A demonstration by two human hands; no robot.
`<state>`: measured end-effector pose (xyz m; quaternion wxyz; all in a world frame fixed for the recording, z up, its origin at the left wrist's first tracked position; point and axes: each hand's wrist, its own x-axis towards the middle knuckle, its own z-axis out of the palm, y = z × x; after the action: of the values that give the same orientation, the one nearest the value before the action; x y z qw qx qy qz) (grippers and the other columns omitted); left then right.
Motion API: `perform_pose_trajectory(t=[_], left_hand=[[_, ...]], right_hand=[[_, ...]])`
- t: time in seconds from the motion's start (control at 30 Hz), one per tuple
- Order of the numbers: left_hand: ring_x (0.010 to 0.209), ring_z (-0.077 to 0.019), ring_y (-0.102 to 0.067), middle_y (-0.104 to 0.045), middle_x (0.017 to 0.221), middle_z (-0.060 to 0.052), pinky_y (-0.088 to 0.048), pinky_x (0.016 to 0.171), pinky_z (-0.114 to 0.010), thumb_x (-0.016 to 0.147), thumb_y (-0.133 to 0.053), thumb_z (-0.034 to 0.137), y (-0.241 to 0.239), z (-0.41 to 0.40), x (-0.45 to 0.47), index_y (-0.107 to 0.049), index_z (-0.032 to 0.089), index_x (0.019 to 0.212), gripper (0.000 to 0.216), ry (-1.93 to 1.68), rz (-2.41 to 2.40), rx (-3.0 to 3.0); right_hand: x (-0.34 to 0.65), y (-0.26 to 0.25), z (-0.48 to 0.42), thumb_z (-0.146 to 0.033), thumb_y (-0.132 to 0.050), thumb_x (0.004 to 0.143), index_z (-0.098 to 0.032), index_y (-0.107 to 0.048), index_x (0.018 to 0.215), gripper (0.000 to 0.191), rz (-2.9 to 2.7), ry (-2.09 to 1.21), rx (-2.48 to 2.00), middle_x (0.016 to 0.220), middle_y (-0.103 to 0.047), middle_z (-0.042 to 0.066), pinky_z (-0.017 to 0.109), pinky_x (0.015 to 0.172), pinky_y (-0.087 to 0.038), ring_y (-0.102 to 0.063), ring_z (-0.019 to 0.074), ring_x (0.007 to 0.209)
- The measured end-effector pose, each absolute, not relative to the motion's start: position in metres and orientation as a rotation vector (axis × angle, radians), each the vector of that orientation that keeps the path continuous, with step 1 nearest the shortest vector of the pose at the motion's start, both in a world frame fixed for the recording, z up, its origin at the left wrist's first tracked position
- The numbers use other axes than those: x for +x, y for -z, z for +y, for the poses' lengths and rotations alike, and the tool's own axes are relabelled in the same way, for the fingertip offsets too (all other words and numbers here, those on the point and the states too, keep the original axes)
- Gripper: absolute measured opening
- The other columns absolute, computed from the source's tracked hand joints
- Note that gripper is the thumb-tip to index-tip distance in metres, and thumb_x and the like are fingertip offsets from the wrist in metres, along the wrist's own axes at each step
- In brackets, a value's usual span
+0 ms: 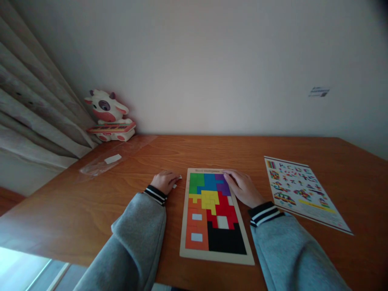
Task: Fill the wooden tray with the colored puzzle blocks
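A shallow wooden puzzle tray (217, 258) lies flat on the table, filled with coloured block pieces in green, blue, purple, yellow, red, orange and black. A few white gaps or patches show among the red and orange pieces. To the left of the tray, my left hand (164, 182) rests on the table, its fingers closed around a small whitish piece (180, 177). Another small pale bit (174, 186) shows beside these fingers; what both are is too small to tell. My right hand (244, 189) lies over the tray's upper right edge, fingers extended, touching near the purple piece (223, 188).
A printed sheet of colourful figures (306, 190) lies to the right. At the back left, a toy cow with a keyboard (109, 115) stands against the wall by the curtain (33, 105). Clear plastic wrapping (97, 166) with a white label spreads before it on the wooden table (121, 222).
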<state>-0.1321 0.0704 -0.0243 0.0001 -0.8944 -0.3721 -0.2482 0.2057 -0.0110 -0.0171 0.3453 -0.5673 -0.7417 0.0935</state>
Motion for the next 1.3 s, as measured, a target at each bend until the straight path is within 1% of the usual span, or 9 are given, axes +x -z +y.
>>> perform_pose_trajectory(t=[0.2, 0.33, 0.47, 0.6, 0.8, 0.93, 1.07, 1.23, 1.3], left_hand=[[0.077, -0.0128, -0.067, -0.069, 0.086, -0.004, -0.054, 0.070, -0.021, 0.089, -0.057, 0.024, 0.022, 0.070, -0.133, -0.075, 0.022, 0.091, 0.019, 0.983, -1.106, -2.869], [0.082, -0.0141, -0.070, -0.073, 0.093, -0.005, -0.056, 0.075, -0.023, 0.088, -0.061, 0.028, 0.010, 0.070, -0.141, -0.077, 0.022, 0.090, 0.017, 1.133, -1.065, -2.994], [0.086, -0.0169, -0.073, -0.076, 0.095, -0.008, -0.058, 0.080, -0.026, 0.089, -0.061, 0.032, -0.001, 0.070, -0.157, -0.076, 0.020, 0.094, 0.020, 1.104, -0.874, -3.314], [0.083, -0.0166, -0.074, -0.077, 0.090, -0.006, -0.059, 0.079, -0.025, 0.088, -0.062, 0.034, -0.004, 0.069, -0.162, -0.076, 0.021, 0.094, 0.020, 1.079, -1.004, -3.358], [0.080, -0.0160, -0.073, -0.077, 0.092, -0.006, -0.059, 0.073, -0.024, 0.090, -0.059, 0.028, 0.002, 0.046, -0.118, -0.075, 0.020, 0.097, 0.019, 1.349, -0.969, -3.148], [0.086, -0.0154, -0.072, -0.076, 0.094, -0.005, -0.059, 0.078, -0.025, 0.092, -0.058, 0.023, 0.003, 0.021, -0.084, -0.074, 0.021, 0.101, 0.019, 1.434, -0.797, -3.098], [0.088, -0.0152, -0.071, -0.076, 0.096, -0.004, -0.059, 0.079, -0.025, 0.093, -0.056, 0.022, -0.001, 0.008, -0.071, -0.072, 0.022, 0.105, 0.020, 1.480, -0.689, -3.148], [0.094, -0.0148, -0.070, -0.075, 0.103, -0.005, -0.058, 0.083, -0.026, 0.095, -0.053, 0.021, -0.006, 0.004, -0.070, -0.070, 0.023, 0.110, 0.023, 1.489, -0.596, -3.232], [0.093, -0.0154, -0.069, -0.074, 0.105, -0.006, -0.058, 0.083, -0.027, 0.096, -0.052, 0.023, -0.007, 0.005, -0.071, -0.070, 0.023, 0.110, 0.023, 1.451, -0.589, -3.213]], right_hand=[[0.207, 0.017, -0.011, -0.040, -0.036, 0.099, -0.025, -0.066, 0.109, 0.036, -1.922, -0.266, -1.467, 0.115, -0.070, 0.007, 0.043, 0.100, -0.045, -0.062, 0.0235, 0.110], [0.209, 0.018, -0.011, -0.040, -0.034, 0.100, -0.024, -0.068, 0.107, 0.038, -1.939, -0.288, -1.450, 0.117, -0.069, 0.007, 0.042, 0.101, -0.044, -0.061, 0.0228, 0.112], [0.208, 0.018, -0.012, -0.040, -0.033, 0.100, -0.024, -0.067, 0.107, 0.039, -1.938, -0.293, -1.454, 0.116, -0.069, 0.007, 0.042, 0.101, -0.044, -0.061, 0.0232, 0.112], [0.208, 0.017, -0.012, -0.039, -0.033, 0.100, -0.025, -0.065, 0.111, 0.036, -1.933, -0.281, -1.454, 0.115, -0.069, 0.007, 0.043, 0.099, -0.045, -0.061, 0.0239, 0.111], [0.195, 0.005, -0.021, -0.039, -0.050, 0.094, -0.024, -0.065, 0.108, 0.025, -1.910, -0.160, -1.359, 0.110, -0.069, 0.008, 0.046, 0.099, -0.044, -0.061, 0.0258, 0.107], [0.169, -0.006, -0.035, -0.040, -0.059, 0.090, -0.024, -0.063, 0.112, 0.028, -1.979, -0.485, -1.172, 0.101, -0.070, 0.006, 0.035, 0.081, -0.054, -0.066, 0.0186, 0.086], [0.153, -0.007, -0.042, -0.041, -0.060, 0.090, -0.025, -0.067, 0.096, 0.019, -2.015, -0.637, -1.106, 0.091, -0.072, 0.004, 0.033, 0.079, -0.054, -0.067, 0.0179, 0.082], [0.150, -0.008, -0.042, -0.042, -0.057, 0.091, -0.025, -0.068, 0.093, 0.020, -1.889, -0.765, -1.138, 0.091, -0.072, 0.003, 0.034, 0.080, -0.053, -0.067, 0.0181, 0.085], [0.154, -0.012, -0.041, -0.044, -0.056, 0.090, -0.023, -0.065, 0.086, 0.023, -1.802, -0.829, -1.126, 0.094, -0.072, 0.005, 0.035, 0.082, -0.053, -0.067, 0.0187, 0.087]])
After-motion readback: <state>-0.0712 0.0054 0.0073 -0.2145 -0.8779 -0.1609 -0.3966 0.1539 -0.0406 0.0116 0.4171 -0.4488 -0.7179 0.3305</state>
